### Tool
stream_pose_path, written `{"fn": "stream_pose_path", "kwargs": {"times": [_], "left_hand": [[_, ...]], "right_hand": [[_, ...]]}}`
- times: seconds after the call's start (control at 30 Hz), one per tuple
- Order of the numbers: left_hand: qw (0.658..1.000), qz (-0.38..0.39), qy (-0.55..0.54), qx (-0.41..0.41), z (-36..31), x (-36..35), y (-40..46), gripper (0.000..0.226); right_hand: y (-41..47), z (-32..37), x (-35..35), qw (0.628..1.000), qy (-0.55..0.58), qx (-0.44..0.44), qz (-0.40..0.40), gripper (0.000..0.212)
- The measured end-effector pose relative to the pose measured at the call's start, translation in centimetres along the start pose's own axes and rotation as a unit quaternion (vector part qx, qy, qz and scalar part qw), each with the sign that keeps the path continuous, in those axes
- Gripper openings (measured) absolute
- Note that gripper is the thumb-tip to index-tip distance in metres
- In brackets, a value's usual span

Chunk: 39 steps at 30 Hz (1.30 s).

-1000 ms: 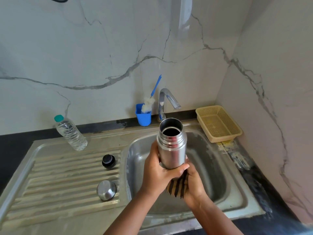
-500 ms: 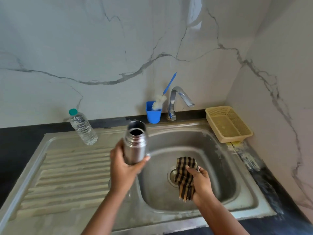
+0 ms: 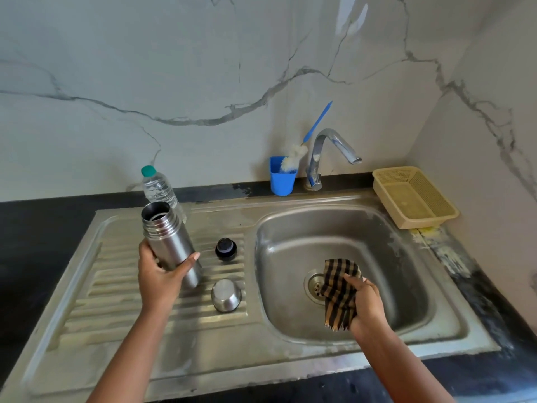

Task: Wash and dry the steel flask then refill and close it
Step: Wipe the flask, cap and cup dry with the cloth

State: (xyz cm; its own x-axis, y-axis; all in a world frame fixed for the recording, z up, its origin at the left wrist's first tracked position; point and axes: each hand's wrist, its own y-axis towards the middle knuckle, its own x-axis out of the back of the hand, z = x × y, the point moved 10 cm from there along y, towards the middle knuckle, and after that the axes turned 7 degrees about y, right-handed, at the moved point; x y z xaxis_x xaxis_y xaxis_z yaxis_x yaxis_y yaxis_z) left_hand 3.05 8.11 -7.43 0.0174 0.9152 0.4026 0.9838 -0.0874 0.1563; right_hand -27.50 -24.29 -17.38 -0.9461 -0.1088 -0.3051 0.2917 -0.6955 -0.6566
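Note:
My left hand [image 3: 158, 274] grips the open steel flask [image 3: 168, 239] by its lower body, upright and slightly tilted, with its base at the ribbed drainboard [image 3: 116, 286]. Its black stopper [image 3: 226, 249] and steel cup lid [image 3: 226, 295] lie on the drainboard just right of the flask. My right hand [image 3: 366, 305] holds a brown and black checked cloth [image 3: 340, 293] over the sink basin [image 3: 377, 257], near the drain. A clear plastic water bottle [image 3: 159, 189] with a green cap stands behind the flask.
A tap [image 3: 331, 152] rises behind the basin, its spout pointing right. Beside it a blue cup [image 3: 282, 178] holds a bottle brush. A yellow plastic basket [image 3: 414, 197] sits at the right corner by the wall. Black countertop [image 3: 43, 228] surrounds the sink.
My left hand carried the flask from above the basin leftward and down to the drainboard. My right hand left the flask's base and stays over the basin with the cloth.

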Motion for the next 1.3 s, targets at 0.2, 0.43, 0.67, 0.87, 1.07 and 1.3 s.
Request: {"fn": "stream_pose_path", "kwargs": {"times": [0.2, 0.43, 0.67, 0.87, 1.07, 1.3], "left_hand": [[0.999, 0.025, -0.006, 0.023, 2.0, -0.5, 0.2, 0.078], [0.999, 0.034, 0.019, 0.02, 2.6, -0.6, 0.2, 0.087], [0.999, 0.038, 0.013, 0.022, 2.9, -0.6, -0.3, 0.086], [1.0, 0.013, -0.006, -0.022, 1.7, 0.3, -1.3, 0.108], [0.997, -0.075, 0.012, 0.0, 1.4, 2.1, -5.6, 0.119], [0.978, 0.029, 0.055, -0.198, -4.9, -2.3, -9.5, 0.064]], "right_hand": [[-0.1, 0.0, -0.2, 0.999, 0.033, 0.015, 0.008, 0.045], [0.4, -0.3, -0.3, 0.999, 0.038, 0.017, 0.018, 0.045], [0.5, -1.5, -0.6, 0.999, 0.031, 0.006, 0.019, 0.046], [0.3, -1.8, -1.4, 0.999, 0.039, 0.0, 0.033, 0.044], [0.1, -2.2, -1.7, 0.999, 0.043, -0.001, 0.033, 0.044], [-0.4, -3.0, -1.6, 0.999, 0.036, -0.009, 0.028, 0.043]]}}
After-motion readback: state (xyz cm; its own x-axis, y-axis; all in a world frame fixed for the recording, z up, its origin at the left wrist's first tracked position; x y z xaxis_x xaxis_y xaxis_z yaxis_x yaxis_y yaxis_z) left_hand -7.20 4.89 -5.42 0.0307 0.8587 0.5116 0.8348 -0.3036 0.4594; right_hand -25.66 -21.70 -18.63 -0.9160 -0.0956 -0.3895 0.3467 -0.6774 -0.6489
